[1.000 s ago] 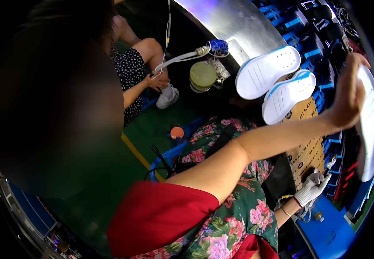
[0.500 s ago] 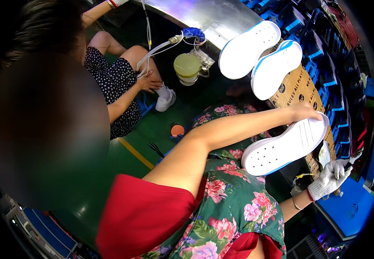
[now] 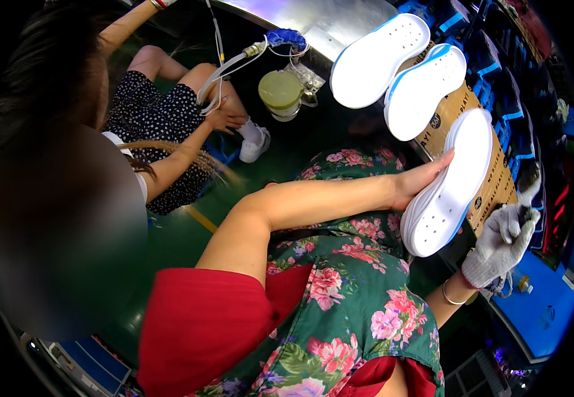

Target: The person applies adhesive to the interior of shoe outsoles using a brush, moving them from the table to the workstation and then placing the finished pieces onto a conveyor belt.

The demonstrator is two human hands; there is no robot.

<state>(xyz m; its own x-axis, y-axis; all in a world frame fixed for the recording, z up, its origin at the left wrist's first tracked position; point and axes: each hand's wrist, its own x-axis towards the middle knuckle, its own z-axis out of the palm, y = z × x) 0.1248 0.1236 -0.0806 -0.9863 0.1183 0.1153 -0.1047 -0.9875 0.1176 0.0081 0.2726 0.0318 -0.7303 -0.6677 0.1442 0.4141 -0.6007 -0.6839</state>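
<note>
My bare left hand [image 3: 424, 177] grips a white shoe sole [image 3: 462, 169] by its side edge. The sole is tilted steeply, with small holes in its lower end, blue along its right edge and layered ridges on its left. To its right is my right hand [image 3: 500, 243], in a pale knit glove, with fingers closed on a small brush-like tool [image 3: 530, 188]. Motion smears that tool, so its shape is unclear. Beyond, another white sole [image 3: 379, 63] and a second one [image 3: 424, 96] with blue trim lie side by side on a brown printed cardboard surface [image 3: 494, 192].
A metal table [image 3: 313, 20] stands at the back. Near it are a yellowish lidded container [image 3: 280, 92] and a hose [image 3: 230, 69]. A co-worker in a dotted skirt [image 3: 148, 106] sits at left. Blue-and-black racks [image 3: 498, 99] line the right, above a blue panel [image 3: 541, 304].
My left hand has turned the sole more upright, showing a different face. My right hand has risen slightly with the tool. The whole view has shifted a little, and the co-worker's hair has swung.
</note>
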